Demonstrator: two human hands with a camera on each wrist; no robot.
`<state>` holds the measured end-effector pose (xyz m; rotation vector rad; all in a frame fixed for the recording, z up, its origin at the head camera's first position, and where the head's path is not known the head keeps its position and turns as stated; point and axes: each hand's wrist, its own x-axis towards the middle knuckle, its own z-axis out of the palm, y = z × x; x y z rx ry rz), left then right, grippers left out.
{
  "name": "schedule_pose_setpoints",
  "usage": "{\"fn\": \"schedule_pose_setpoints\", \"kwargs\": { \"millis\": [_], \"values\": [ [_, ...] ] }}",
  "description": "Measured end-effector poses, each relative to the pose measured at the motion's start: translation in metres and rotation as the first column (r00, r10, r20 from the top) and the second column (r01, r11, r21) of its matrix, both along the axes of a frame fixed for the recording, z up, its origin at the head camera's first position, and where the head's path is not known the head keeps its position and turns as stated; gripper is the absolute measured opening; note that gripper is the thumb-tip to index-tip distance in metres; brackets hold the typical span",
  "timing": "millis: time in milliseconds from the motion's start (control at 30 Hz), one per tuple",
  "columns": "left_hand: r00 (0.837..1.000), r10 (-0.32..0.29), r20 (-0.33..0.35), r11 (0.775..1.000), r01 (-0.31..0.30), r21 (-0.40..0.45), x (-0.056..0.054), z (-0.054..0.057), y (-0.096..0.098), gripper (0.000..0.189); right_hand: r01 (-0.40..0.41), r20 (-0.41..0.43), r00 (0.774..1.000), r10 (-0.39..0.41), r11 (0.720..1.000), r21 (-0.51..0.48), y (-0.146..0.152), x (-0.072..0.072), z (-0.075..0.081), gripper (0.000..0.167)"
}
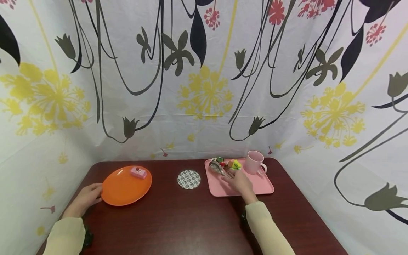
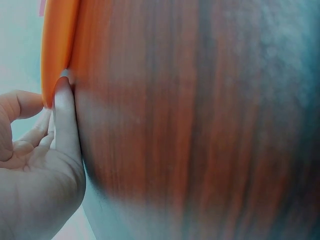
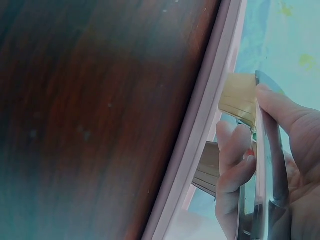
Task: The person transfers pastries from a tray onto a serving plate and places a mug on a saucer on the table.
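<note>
1. The right hand (image 1: 240,182) has its fingers curled round metal tongs (image 1: 216,167), thumb on one side and bent fingers on the other.
2. The left hand (image 1: 84,198) pinches the near-left rim of an orange plate (image 1: 124,191), thumb at the edge and a finger beneath it.
3. By the tongs are a yellowish fluted cup (image 3: 237,95) and a darker fluted cup (image 3: 206,170); whether the tongs grip either, I cannot tell.
4. Under the right hand lies a pink tray (image 1: 220,189), with a pink mug (image 1: 254,163) at its far right.
5. A pink cake piece (image 1: 138,172) sits toward the plate's far right side.
6. Between plate and tray, a round checked coaster (image 1: 189,179) lies on the dark desk (image 1: 178,219).
7. Flower-printed cloth (image 1: 204,92) hangs behind.
</note>
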<state>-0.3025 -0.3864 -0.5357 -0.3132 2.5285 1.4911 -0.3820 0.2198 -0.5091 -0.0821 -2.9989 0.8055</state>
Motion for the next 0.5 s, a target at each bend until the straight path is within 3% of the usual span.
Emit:
{"fn": "schedule_pose_setpoints", "kwargs": {
  "millis": [233, 500],
  "values": [
    [1.000, 0.006, 0.008, 1.000, -0.006, 0.003, 0.0010, -0.0016, -0.0005, 0.069, 0.001, 0.011, 1.000, -0.001, 1.000, -0.016, -0.0009, 0.0017, 0.0023, 0.052],
    [1.000, -0.015, 0.001, 1.000, 0.015, -0.001, 0.0031, 0.0015, 0.0013, 0.070, 0.004, -0.004, 1.000, -0.004, 0.998, -0.057, -0.0024, 0.0033, 0.0058, 0.035]
  ]
}}
